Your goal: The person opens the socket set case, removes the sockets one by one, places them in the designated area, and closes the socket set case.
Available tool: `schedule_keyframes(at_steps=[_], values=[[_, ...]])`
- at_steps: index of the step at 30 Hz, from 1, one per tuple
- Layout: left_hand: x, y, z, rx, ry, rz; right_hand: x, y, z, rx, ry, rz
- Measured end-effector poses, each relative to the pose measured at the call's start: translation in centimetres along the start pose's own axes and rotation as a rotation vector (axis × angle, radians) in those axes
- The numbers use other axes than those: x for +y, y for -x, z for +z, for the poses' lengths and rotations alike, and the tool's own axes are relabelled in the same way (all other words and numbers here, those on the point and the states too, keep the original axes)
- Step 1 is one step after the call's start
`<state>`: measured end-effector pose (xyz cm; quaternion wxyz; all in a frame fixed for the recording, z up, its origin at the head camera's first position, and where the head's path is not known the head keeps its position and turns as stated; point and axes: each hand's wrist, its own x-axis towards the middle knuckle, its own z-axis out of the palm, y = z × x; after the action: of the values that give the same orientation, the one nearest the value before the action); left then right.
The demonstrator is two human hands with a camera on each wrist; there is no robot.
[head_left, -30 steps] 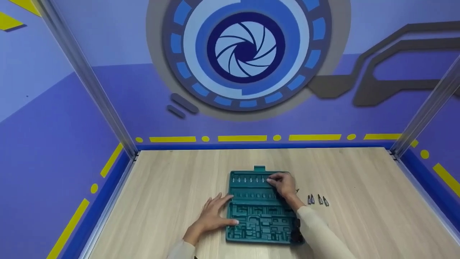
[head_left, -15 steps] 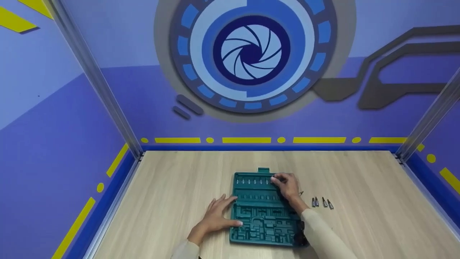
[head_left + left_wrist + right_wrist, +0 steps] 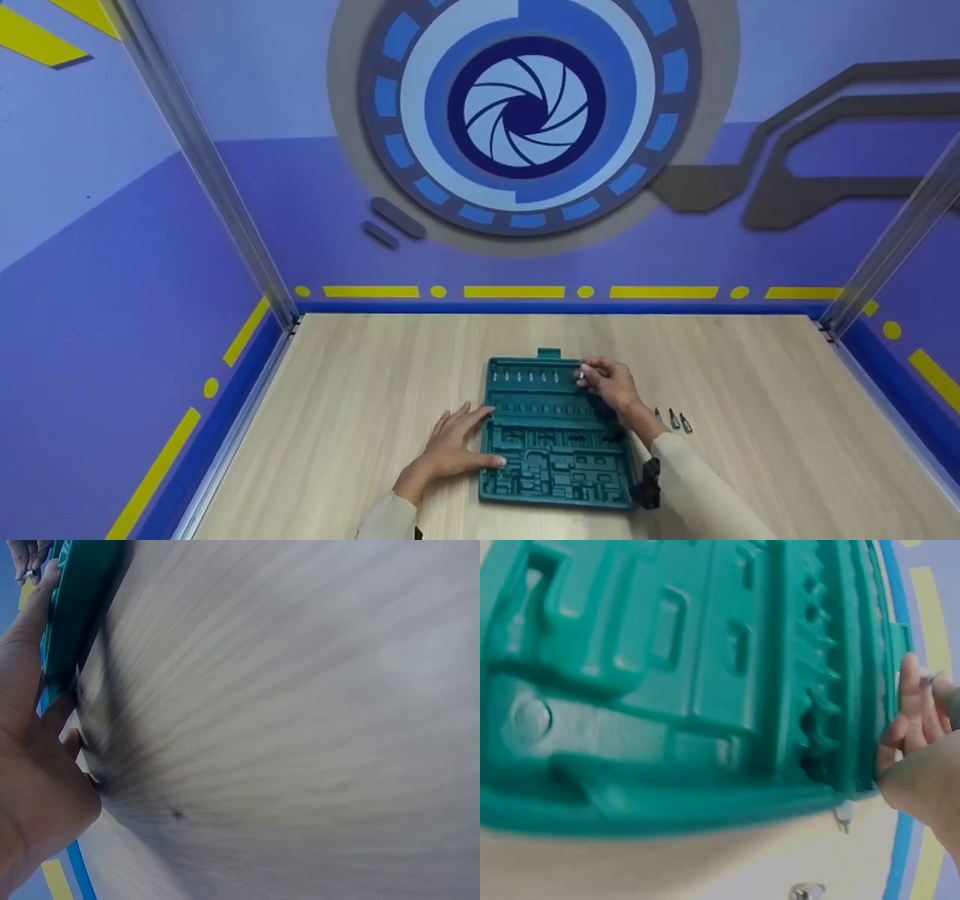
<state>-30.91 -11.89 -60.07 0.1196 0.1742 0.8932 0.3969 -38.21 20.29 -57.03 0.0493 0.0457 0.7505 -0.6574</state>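
Six driver bits (image 3: 518,376) occupy the far row of the green case (image 3: 559,499); our right grip (image 3: 613,384) pinches another bit (image 3: 582,374) by the far right corner. We'd best seat it straight while our left grip (image 3: 452,450), fingers spread, braces the left edge.

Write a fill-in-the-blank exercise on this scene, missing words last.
1. The case is coloured ____.
2. By the case's far ____ corner, the right hand pinches a metal bit.
3. The left hand touches the case's ____ edge.
4. Loose bits lie on the table to the ____ of the case.
Missing words: green; right; left; right.
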Motion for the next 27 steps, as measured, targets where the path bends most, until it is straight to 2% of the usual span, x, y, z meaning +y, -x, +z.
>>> schedule_keyframes(at_steps=[4, 8, 17, 22, 27], values=[[0.2, -0.2, -0.2, 0.001, -0.005, 0.009, -1.2, 0.7, -1.7, -0.048, -0.095, 0.043], [0.1, -0.2, -0.4, 0.001, -0.013, 0.03, -1.8, 1.5, -3.6, -0.126, -0.073, 0.078], [-0.5, -0.3, -0.1, -0.002, -0.024, 0.021, -1.8, 3.2, -9.2, -0.261, 0.072, 0.087], [-0.7, -0.3, 0.3, 0.02, -0.035, 0.023, -1.8, 4.4, -12.4, -0.256, 0.256, 0.083], [-0.4, 0.1, 0.4, 0.022, -0.028, 0.045, -1.5, 5.8, -15.0, -0.192, 0.428, 0.129]])
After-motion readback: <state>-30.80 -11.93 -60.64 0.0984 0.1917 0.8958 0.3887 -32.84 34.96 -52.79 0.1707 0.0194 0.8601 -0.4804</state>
